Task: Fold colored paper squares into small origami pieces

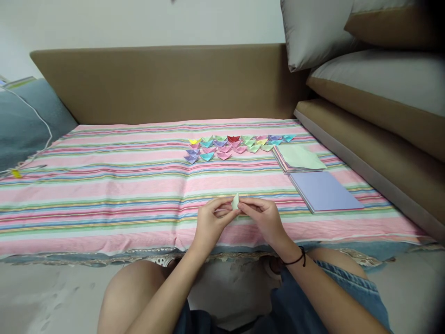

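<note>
My left hand [212,219] and my right hand [262,217] meet over the near edge of a striped pink cloth [114,195]. Together they pinch a small pale green folded paper [235,202], held upright between the fingertips. Both hands are closed on it. Farther back on the cloth lie several small folded paper shapes [236,144] in pink, blue, purple, green, yellow and red, set in rows.
Right of the folded shapes sit a stack of paper sheets with a pale green top [301,158] and a lilac stack [325,191]. Brown and grey cushions [375,88] rise at the right. A grey pillow with a white cable [28,116] lies at the left.
</note>
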A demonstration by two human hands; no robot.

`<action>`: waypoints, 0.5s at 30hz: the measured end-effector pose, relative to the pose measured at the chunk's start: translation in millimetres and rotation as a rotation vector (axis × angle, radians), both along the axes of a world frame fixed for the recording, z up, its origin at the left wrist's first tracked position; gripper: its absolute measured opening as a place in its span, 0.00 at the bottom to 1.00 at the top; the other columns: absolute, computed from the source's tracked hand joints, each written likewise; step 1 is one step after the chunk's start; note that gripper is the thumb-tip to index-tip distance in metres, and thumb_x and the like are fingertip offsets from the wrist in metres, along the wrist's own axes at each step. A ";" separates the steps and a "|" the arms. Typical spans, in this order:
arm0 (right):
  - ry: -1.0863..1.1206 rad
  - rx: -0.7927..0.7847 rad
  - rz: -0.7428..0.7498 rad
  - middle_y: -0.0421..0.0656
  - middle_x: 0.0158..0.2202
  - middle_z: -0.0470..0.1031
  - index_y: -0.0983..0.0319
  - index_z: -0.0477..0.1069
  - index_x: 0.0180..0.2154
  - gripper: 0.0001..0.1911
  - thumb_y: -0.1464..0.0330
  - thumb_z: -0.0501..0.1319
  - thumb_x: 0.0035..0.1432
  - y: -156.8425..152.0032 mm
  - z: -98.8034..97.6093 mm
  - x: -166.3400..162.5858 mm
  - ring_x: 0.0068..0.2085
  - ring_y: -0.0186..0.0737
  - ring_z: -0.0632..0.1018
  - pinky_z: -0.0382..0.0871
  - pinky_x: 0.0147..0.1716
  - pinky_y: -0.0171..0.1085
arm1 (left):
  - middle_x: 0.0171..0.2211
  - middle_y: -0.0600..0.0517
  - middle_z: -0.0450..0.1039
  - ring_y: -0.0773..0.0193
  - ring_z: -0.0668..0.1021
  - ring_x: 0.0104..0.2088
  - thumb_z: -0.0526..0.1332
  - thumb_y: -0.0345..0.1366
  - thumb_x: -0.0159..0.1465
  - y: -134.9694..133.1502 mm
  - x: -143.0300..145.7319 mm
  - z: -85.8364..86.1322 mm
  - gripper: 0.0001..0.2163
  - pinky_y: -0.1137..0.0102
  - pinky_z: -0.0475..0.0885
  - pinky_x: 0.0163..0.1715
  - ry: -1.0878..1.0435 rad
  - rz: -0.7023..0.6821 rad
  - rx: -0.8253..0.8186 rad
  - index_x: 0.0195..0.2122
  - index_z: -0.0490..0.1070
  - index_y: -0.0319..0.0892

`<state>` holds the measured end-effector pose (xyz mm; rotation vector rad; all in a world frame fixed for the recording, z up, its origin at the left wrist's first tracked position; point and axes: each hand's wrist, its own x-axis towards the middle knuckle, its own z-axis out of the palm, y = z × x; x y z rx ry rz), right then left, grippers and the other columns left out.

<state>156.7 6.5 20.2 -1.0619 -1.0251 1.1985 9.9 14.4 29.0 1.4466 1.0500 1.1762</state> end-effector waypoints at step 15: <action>-0.402 0.354 -0.019 0.45 0.40 0.77 0.58 0.77 0.37 0.11 0.73 0.60 0.52 0.0 4.5 3.0 0.43 0.42 0.77 0.75 0.36 0.37 | 0.41 0.47 0.76 0.61 0.77 0.37 0.61 0.31 0.54 0.3 2.6 1.1 0.11 0.69 0.73 0.34 -0.137 0.030 -0.105 0.39 0.75 0.40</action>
